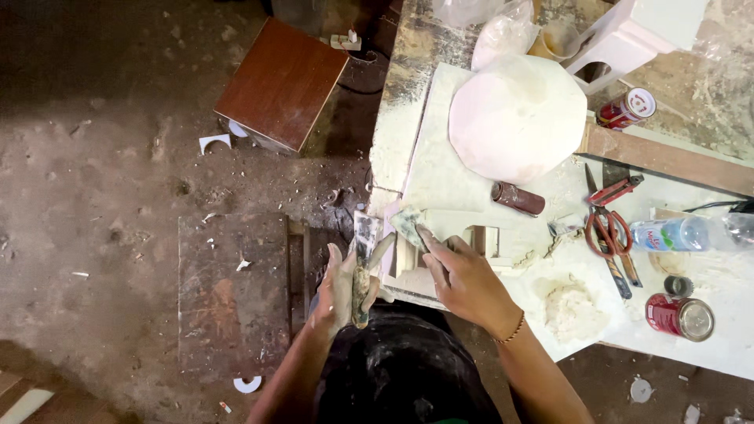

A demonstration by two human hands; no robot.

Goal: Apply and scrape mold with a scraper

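My left hand (345, 284), smeared with pale filler, grips a putty knife (364, 247) whose flat blade points away from me, off the table's left edge. My right hand (465, 279) holds a second, smaller putty knife (408, 224) and presses its blade against the corner of a white, filler-coated furniture piece (440, 188) lying on the table. The two blades sit close together, slightly apart.
On the dusty table (730, 345): a white rounded slab (514, 118), a brown tube (518, 199), red-handled scissors (606, 229), a plastic bottle (675, 233), two red cans (680, 316) (627, 108), a filler lump (573, 308). A brown wooden stool (281, 82) and a dark board (232, 290) rest on the dirt floor.
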